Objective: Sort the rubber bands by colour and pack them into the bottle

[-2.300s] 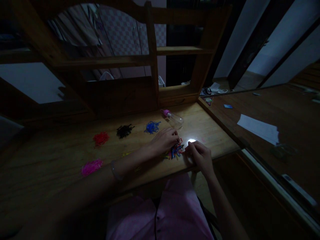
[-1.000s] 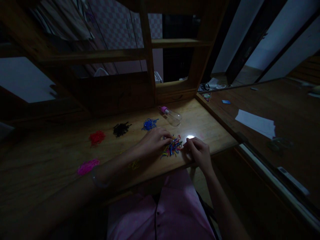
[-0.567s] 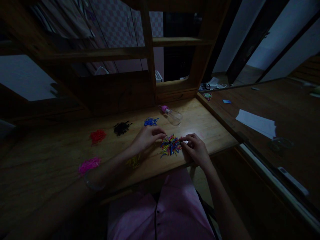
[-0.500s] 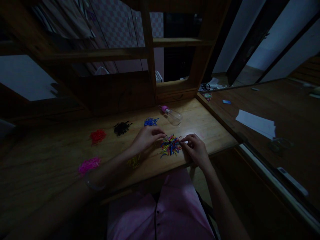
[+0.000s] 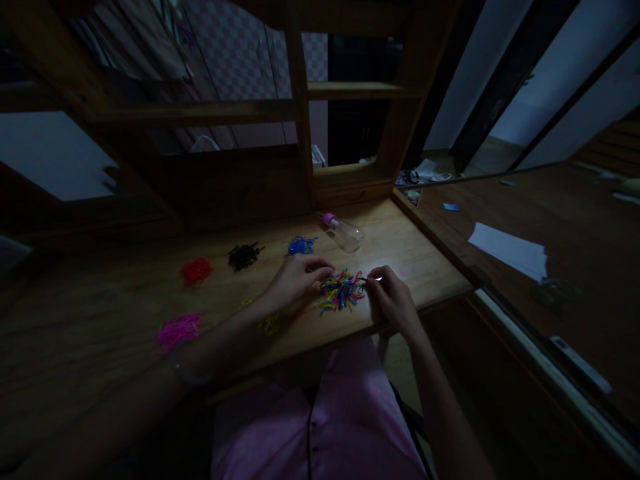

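A mixed pile of small coloured rubber bands (image 5: 341, 293) lies on the wooden desk between my two hands. My right hand (image 5: 393, 293), at the pile's right edge, pinches a black rubber band (image 5: 364, 279) that sticks out toward the pile. At the upper left of the pile is my left hand (image 5: 303, 277), its thumb and fingertips drawn together; what they hold, if anything, is too small to make out. Just behind it sits a heap of blue rubber bands (image 5: 301, 245). Yellow rubber bands (image 5: 269, 323) lie beneath my left forearm, which partly covers them.
Separate heaps of black (image 5: 244, 256), red (image 5: 197, 271) and pink rubber bands (image 5: 179, 331) spread leftward. A clear bulb-shaped bottle with a pink cap (image 5: 347, 235) lies behind the mixed pile. Wooden shelving (image 5: 300, 110) rises at the desk's back; white paper (image 5: 509, 250) lies on the right-hand surface.
My right hand has pulled slightly back from the mixed pile, and a black rubber band now shows at its fingertips. The left hand has shifted slightly right.
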Tool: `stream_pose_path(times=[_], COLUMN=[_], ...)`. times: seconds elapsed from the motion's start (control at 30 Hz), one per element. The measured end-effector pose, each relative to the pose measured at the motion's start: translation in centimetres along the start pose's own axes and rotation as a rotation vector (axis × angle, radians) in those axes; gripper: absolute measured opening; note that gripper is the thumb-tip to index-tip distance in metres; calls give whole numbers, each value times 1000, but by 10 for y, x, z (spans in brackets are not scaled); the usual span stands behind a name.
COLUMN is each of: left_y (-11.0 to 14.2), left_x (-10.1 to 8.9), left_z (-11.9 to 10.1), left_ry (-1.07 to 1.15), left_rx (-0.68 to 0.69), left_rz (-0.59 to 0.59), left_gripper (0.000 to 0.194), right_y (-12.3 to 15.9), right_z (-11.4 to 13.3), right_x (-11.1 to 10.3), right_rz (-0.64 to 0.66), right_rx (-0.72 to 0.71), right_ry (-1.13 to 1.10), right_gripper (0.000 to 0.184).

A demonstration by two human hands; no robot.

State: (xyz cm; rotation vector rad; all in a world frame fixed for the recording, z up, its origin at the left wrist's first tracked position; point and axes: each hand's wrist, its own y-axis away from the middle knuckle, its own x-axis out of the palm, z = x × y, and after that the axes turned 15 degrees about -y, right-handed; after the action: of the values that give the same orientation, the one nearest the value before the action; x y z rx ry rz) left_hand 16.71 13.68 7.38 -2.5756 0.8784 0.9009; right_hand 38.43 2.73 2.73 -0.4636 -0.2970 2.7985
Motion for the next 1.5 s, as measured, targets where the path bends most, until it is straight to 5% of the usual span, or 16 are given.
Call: stream_pose_path(times=[0.1,0.27,0.47,0.53,0.7,0.8,1.0,1.1,1.23,1.5], left_y=[10,63,130,143,157,158,137,116,84,42], left_x=[-1,-5,11,20,37,44,50,54,59,62], left_z=[-11,-40,-38,-39,-39,-29,-24,-35,-55,-74], left_ry=[-14,-243,-296,-238,247,674,1228,1412,1639,1789], left_rx=[-12,162,195,72,-505,-633,-602,-577,-571,-512], left_rz=[-26,-270,-363,-401,-577,-621,-621,-548,-388,-170], left_gripper=[22,23,40,31,16,25,13,19,26,35], right_y=[1,-2,-18,-23,-29,-29,-28,-21,-5,3], right_z=[0,-4,0,0,-6,-8,4,22,57,87], right_x=[0,-8,-18,-20,-18,-15,-15,-9,6,18], right_rz=[7,152,340,397,458,447,294,209,262,253], right_rx=[0,-30,-89,-73,-58,-79,-55,-42,-25,-20], right_ry=[-44,-13,82,122,259,321,298,77,-217,-173], right_gripper=[19,16,15,14,8,10,9,8,15,18])
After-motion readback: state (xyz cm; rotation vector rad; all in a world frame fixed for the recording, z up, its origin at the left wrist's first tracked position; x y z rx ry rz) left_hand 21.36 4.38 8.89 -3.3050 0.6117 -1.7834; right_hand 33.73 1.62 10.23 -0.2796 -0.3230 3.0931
